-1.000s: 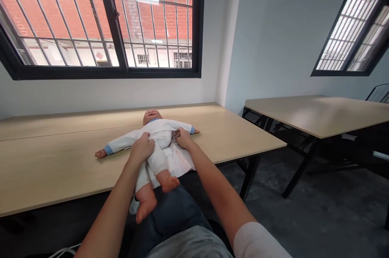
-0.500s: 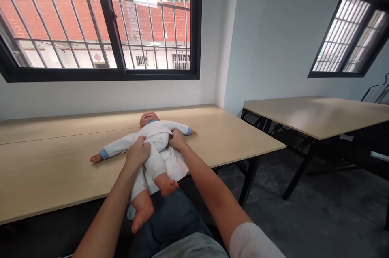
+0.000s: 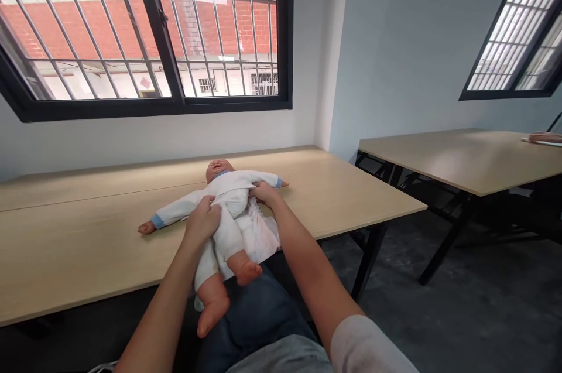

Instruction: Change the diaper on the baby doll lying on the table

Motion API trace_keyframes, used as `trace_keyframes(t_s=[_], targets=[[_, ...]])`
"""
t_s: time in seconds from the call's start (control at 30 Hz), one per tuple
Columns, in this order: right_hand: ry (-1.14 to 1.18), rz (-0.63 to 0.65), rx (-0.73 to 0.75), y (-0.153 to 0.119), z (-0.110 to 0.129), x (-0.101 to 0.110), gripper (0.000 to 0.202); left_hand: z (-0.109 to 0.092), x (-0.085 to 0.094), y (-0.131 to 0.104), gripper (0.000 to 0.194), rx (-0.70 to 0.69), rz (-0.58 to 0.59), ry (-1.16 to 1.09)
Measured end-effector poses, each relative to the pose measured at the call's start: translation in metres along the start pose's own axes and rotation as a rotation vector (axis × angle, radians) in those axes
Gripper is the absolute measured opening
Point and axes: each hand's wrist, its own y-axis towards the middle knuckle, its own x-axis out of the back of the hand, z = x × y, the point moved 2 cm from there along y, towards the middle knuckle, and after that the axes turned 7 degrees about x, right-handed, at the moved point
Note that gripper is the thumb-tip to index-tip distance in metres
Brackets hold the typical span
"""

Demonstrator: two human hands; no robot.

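A baby doll (image 3: 228,185) in a white top with blue collar and cuffs lies on its back on the table, arms spread. Its bare feet hang toward me past the front edge. My left hand (image 3: 203,219) is closed on the waist of the doll's white trousers (image 3: 227,232), at the hip. On the opposite hip, my right hand (image 3: 264,192) pinches the white cloth at the waist; its fingertips are partly hidden. Under the doll's legs and beside my right forearm spreads a white diaper (image 3: 263,235) with a ruffled edge.
The light wooden table (image 3: 88,250) runs along the wall beneath a barred window (image 3: 180,106). A second table (image 3: 421,156) stands to the right across a gap, with a pinkish item (image 3: 545,137) at its far edge. My lap (image 3: 259,314) is below the front edge.
The camera view has shifted slightly. My right hand has moved a little up and outward at the doll's waist, and more of the diaper's ruffled edge shows. My left hand keeps its grip.
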Motion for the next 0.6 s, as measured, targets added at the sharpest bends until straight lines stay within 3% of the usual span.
trace_keyframes(t_s=[0.27,0.6], targets=[[0.162,-0.058,-0.027,-0.001,-0.006,0.006,0.013,0.000,0.000,0.000,0.045,-0.009,-0.001,-0.001],[0.084,-0.156,0.048,-0.009,0.003,0.010,0.003,0.002,0.001,0.000,0.046,-0.016,-0.007,0.019]])
